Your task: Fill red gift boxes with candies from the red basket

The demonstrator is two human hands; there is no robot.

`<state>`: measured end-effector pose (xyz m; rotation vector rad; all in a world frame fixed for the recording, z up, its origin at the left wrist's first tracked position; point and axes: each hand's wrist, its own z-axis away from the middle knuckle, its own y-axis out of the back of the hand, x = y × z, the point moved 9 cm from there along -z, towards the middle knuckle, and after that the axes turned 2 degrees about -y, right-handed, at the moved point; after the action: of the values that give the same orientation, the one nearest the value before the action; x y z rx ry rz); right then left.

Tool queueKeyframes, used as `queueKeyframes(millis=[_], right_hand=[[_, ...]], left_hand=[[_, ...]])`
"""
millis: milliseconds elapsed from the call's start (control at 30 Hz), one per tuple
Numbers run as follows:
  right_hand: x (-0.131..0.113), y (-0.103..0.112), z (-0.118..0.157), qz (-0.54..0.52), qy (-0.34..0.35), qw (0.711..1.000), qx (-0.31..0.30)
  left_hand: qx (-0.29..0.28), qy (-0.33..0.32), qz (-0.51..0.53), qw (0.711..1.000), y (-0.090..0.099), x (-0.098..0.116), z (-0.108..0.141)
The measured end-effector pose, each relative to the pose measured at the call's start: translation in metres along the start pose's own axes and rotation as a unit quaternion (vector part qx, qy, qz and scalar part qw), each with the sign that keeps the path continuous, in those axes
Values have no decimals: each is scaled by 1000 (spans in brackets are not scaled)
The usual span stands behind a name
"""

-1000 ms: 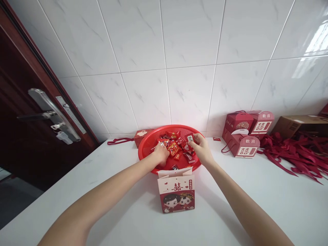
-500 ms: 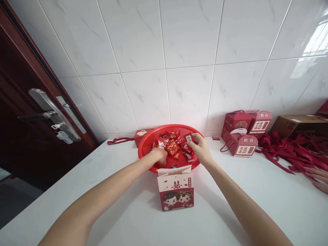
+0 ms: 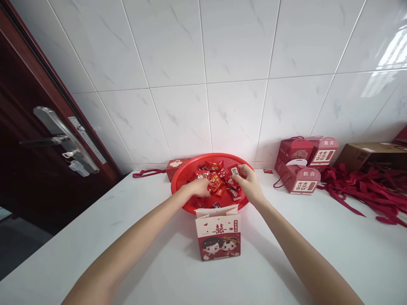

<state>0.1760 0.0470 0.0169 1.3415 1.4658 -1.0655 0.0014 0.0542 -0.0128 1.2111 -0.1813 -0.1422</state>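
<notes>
Wrapped candies [image 3: 218,181], mostly red, lie in a red plastic basket [image 3: 179,201] against the wall. My left hand [image 3: 199,187] reaches into its left side with curled fingers, touching the candies; what the fingertips hold, if anything, is hidden. At the basket's right side my right hand [image 3: 249,183] is closed, with thumb and fingers on a small candy [image 3: 234,171] with a white label. Just in front of the basket stands a red and white paper gift box [image 3: 218,237], upright, its top open and two cartoon figures printed on it.
Closed red gift boxes [image 3: 302,180] stand to the right, beside a heap of dark red ribbons [image 3: 365,190] and a brown cardboard box [image 3: 359,154]. A small red box [image 3: 174,169] sits behind the basket's left. The wooden door [image 3: 28,148] is at far left.
My left hand has risen slightly and shifted over the candies, its fingers showing more. My right hand stays put with its candy. Another hand at the right edge, by the ribbons, has left view.
</notes>
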Motion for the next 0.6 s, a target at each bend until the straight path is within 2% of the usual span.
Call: queueKeyframes(millis=[267,500,600], right_hand=[[-1,0,1,3,3,1000,1],[-1,0,0,5,4,1000,3],[-1,0,0,10,6,1000,4]], left_hand=[[-8,56,-26,998,-2,-16,1],[-117,16,-27,993,-19,-7,15],[-124,17,-38,991,-23,-8,14]])
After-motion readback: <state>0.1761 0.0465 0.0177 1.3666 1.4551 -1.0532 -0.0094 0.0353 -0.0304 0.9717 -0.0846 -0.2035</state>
